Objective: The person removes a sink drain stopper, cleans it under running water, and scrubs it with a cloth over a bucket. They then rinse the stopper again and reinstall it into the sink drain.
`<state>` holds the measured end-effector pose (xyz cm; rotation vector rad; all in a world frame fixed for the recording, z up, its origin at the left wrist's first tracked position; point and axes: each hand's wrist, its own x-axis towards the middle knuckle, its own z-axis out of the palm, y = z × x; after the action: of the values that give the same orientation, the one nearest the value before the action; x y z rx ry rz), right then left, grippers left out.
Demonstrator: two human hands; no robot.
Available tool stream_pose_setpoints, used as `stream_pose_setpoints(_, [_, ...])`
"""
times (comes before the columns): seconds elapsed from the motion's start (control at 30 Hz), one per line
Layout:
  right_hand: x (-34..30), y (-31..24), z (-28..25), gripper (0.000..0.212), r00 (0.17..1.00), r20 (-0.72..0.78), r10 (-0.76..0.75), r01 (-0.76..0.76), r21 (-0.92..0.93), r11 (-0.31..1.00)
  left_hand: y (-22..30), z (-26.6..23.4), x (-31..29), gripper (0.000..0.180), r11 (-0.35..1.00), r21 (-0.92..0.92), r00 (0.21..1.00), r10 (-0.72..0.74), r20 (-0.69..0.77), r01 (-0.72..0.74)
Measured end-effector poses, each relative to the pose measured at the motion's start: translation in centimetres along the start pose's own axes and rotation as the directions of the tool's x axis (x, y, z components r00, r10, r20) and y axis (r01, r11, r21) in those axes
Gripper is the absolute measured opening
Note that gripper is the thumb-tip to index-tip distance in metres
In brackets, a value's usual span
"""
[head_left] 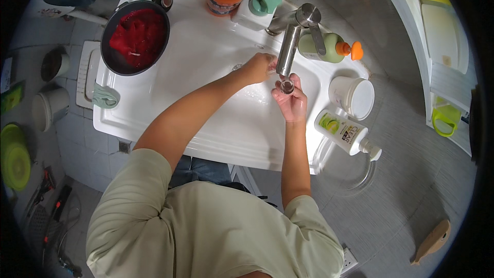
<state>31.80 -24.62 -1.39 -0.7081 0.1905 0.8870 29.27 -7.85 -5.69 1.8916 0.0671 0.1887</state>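
The brushed-metal faucet [291, 45] stands at the far edge of the white ceramic washbasin [198, 46], its long spout slanting down toward the near edge and slightly left. Just below the spout's tip, the right hand [292, 107], palm up, has thumb and fingers closed about a small round dark-rimmed piece [286, 87], its circular end facing up; whether it joins the spout cannot be told. The left hand [259, 68] is curled just left of the spout; its fingertips are partly hidden, so its hold cannot be told.

Bare white surface runs from the left forearm to the left edge. On the right, bottles and tub line the rim, leaving a narrower margin.

At the far left corner, a round black pan [135, 38] holds a crumpled red cloth [138, 36]. A lidded white plastic tub [352, 97] and a white pump bottle with a green label [343, 131] sit along the right edge, contents hidden.
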Motion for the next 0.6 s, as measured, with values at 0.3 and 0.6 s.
stream_pose_setpoints(0.3, [2.1,0.4,0.6,0.032,0.988,0.124,0.086,-0.082,-0.043,0.996,-0.3,-1.7,-2.4,0.035,0.979,0.055,0.978,0.201,-0.062,-0.197])
stream_pose_setpoints(0.6, [4.9,1.4,-0.2,0.031,0.967,0.030,0.251,-0.245,-0.131,0.961,2.6,-2.9,-4.3,0.044,0.959,0.190,0.973,0.224,-0.047,-0.211])
